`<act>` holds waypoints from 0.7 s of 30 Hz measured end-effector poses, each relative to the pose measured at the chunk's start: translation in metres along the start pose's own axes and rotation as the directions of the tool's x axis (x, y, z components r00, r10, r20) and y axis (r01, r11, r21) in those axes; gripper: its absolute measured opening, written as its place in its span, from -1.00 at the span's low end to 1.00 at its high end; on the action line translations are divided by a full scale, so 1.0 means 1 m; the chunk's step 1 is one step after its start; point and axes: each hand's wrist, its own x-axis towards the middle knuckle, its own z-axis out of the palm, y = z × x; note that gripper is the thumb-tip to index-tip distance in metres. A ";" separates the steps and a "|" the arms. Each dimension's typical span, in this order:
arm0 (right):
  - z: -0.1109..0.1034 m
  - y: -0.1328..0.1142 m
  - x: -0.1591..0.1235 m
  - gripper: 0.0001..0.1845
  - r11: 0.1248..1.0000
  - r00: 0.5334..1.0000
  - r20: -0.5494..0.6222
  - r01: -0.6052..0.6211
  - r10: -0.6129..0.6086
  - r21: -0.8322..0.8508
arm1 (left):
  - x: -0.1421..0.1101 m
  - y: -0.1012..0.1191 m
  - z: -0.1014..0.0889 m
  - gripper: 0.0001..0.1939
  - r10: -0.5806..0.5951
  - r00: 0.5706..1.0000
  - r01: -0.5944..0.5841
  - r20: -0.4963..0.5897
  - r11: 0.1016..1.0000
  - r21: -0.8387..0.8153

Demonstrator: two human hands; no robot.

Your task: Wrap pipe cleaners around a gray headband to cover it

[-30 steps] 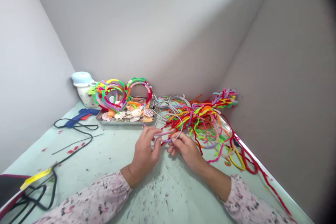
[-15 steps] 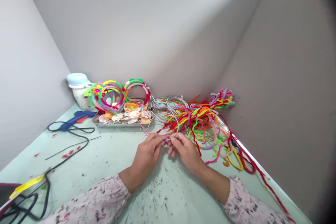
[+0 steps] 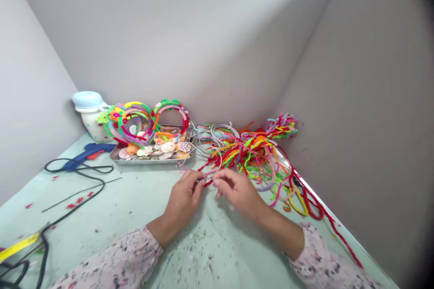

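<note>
At the middle of the pale green counter (image 3: 115,216), on its near side of the heap of multicoloured fuzzy pipe cleaners (image 3: 254,149), lies the work: a thin grey wire hoop (image 3: 221,160) with a red fuzzy strand (image 3: 208,184) at its lower edge. The hoop is probably light and springy, easily bent out of round; the strand should be soft, pliable and hard to damage. Both are best taken between thumb and forefinger, close to where strand meets wire.

The left hand (image 3: 181,196) pinches the lower part of the hoop, palm inward. The right hand (image 3: 240,192) faces it, thumb and forefinger curled near each other beside the wire; blur and overlap prevent telling whether they grip it. Both forearms enter from the near side and converge, wrists low. Left and far: a shallow metal tray (image 3: 152,162) of seashells and a blue glue gun (image 3: 79,158) with a black cord.
</note>
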 end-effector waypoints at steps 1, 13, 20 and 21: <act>-0.009 -0.004 0.003 -0.83 0.999 0.999 -0.036 0.008 -0.010 -0.046 | 0.000 -0.001 0.000 -0.81 -0.011 1.000 0.011 0.011 1.000 0.002; -0.134 0.016 0.031 -0.82 0.660 0.946 -0.296 -0.138 -0.133 -0.738 | 0.002 -0.004 0.002 -0.86 -0.074 0.996 0.073 0.055 0.997 0.021; -0.129 0.019 0.046 -0.74 0.692 0.932 -0.252 -0.002 -0.260 -0.722 | 0.003 -0.001 0.002 -0.86 -0.061 0.995 0.059 0.081 0.998 0.029; -0.126 0.018 0.050 -0.73 0.696 0.930 -0.249 0.010 -0.270 -0.718 | 0.003 -0.001 0.002 -0.86 -0.063 0.995 0.061 0.081 0.998 0.030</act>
